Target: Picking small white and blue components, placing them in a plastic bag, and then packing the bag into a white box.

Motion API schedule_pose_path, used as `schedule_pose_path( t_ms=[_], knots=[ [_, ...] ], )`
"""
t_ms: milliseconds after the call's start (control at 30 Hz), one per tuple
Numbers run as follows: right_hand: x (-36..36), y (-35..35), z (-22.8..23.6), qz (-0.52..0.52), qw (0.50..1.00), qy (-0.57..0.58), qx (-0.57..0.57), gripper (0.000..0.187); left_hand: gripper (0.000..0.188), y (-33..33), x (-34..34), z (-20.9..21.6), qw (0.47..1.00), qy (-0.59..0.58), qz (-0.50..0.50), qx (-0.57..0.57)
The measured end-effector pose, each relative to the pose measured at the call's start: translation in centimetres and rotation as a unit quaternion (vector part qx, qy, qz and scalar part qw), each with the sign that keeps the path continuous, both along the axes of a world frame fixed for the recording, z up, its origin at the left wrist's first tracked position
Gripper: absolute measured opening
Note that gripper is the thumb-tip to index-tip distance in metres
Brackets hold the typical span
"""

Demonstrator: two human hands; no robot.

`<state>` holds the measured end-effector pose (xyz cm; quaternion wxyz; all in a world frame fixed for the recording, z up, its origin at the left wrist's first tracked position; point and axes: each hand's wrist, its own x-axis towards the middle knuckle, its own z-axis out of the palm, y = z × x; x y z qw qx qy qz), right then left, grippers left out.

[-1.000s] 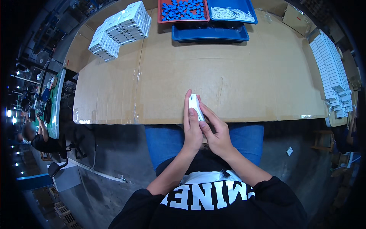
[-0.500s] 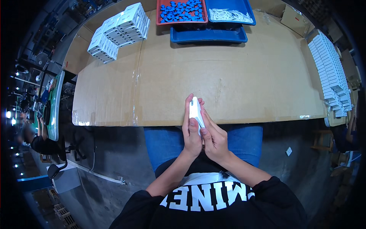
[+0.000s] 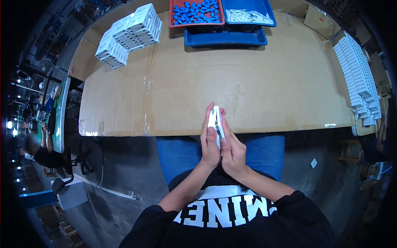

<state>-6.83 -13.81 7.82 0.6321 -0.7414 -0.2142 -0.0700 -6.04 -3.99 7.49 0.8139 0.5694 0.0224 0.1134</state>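
Note:
Between my two palms, just in front of the table's near edge, is a slim white plastic casing (image 3: 214, 121). My left hand (image 3: 210, 148) presses on its left side, thumb laid along the near part. From the right, my right hand (image 3: 234, 153) closes on it with the thumb bent against its edge. A dark lengthwise gap shows between two white faces of the casing, and a small dark mark sits near its far end. My fingers and palms hide much of its sides.
Cardboard covers the table (image 3: 186, 91). At the back stand a red tray (image 3: 198, 25) of blue parts, a blue tray (image 3: 271, 25) of white sticks and a lower blue tray (image 3: 225, 42). White casings are stacked at left (image 3: 138, 27) and right (image 3: 357, 74). A co-worker (image 3: 45, 155) sits far left.
The casing has turned slightly in my hands, so its dark lengthwise gap now shows more. Both hands have shifted a little, still pressed round it.

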Motion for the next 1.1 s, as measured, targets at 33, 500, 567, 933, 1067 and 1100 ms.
schedule_pose_path(
  t_ms=[33,500,567,933,1067,1100],
  knots=[
    [-0.2,0.3,0.0,0.0,1.0,0.001,0.0,0.045,0.098,-0.1,0.1,-0.1,1.0,-0.012,0.006,-0.003],
    [2.2,-0.2,2.4,0.09,0.872,0.419,0.238,0.055,0.111,1.9,0.4,-0.2,0.989,-0.05,0.006,0.14],
    [2.0,0.1,2.2,0.089,0.876,0.41,0.238,0.055,0.109,1.8,0.4,-0.9,0.986,-0.049,0.026,0.159],
    [1.4,0.6,1.8,0.098,0.907,0.346,0.221,0.056,0.094,1.3,0.5,-1.2,0.955,-0.082,0.106,0.263],
    [0.7,0.5,1.6,0.089,0.933,0.304,0.171,0.055,0.082,1.5,0.4,-1.3,0.958,-0.108,0.123,0.237],
    [0.5,0.5,1.7,0.089,0.938,0.295,0.159,0.054,0.075,1.5,0.4,-1.4,0.956,-0.134,0.133,0.223]
  ],
)
